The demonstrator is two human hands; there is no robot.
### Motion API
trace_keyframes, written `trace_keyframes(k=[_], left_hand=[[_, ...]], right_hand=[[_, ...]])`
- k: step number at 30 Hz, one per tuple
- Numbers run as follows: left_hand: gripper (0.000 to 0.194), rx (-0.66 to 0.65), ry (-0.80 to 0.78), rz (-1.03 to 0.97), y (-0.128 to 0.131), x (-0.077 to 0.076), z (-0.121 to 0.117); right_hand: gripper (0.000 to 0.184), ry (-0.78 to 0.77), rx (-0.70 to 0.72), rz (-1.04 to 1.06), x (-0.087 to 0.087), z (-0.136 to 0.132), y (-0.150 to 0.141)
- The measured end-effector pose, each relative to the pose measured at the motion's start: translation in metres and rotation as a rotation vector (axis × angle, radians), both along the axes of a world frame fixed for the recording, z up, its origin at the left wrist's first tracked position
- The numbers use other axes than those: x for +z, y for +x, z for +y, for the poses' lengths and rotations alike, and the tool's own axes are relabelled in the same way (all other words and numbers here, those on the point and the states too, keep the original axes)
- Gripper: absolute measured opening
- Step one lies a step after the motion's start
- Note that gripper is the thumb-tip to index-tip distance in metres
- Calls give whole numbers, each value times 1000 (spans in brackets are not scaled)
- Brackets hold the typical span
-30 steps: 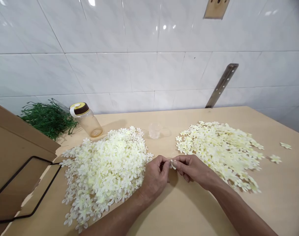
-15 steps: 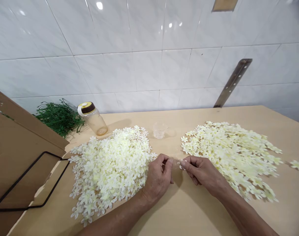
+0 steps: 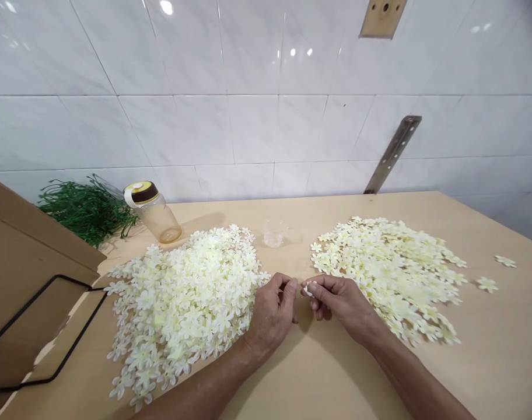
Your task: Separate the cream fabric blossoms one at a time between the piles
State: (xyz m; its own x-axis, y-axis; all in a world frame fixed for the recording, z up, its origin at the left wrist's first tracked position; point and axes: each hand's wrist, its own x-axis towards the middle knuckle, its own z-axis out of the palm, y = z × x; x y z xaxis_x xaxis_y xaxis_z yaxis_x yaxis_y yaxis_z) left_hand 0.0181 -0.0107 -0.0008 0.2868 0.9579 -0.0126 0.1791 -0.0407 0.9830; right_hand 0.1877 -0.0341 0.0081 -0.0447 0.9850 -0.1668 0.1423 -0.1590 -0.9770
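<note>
My left hand [image 3: 272,315] is closed in a pinch at the right edge of a heap of white artificial flowers [image 3: 191,291]. What its fingertips hold, if anything, is too small to make out. Just to its right, my right hand [image 3: 347,306] pinches a small white artificial flower [image 3: 310,288] between thumb and fingers. The two hands face each other over the table with a narrow gap between the fingertips. Beyond my right hand spreads a second heap of pale yellow-white flowers [image 3: 388,262].
A small clear cup [image 3: 273,234] stands between the heaps. At the back left are a bottle [image 3: 156,219] with a brown lid and green artificial stems [image 3: 86,213]. Cardboard [image 3: 34,251] and a black wire frame [image 3: 76,344] border the left. A loose flower [image 3: 487,284] lies at right.
My right hand has come slightly closer to my left, its fingers more curled around the flower. The whole view has shifted, with the table's things now a little further left.
</note>
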Motion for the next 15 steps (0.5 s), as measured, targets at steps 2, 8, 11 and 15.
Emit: trace_keyframes(k=[2, 8, 11, 15], left_hand=[[32, 6, 2, -2, 0, 0, 0], [32, 9, -12, -24, 0, 2, -1], [32, 9, -13, -28, 0, 1, -1], [34, 7, 7, -52, 0, -1, -1]], right_hand=[[36, -9, -26, -17, -3, 0, 1], [40, -29, -41, -40, -7, -1, 4], [42, -3, -42, -32, -5, -1, 3], [46, 11, -47, -10, -5, -1, 3]])
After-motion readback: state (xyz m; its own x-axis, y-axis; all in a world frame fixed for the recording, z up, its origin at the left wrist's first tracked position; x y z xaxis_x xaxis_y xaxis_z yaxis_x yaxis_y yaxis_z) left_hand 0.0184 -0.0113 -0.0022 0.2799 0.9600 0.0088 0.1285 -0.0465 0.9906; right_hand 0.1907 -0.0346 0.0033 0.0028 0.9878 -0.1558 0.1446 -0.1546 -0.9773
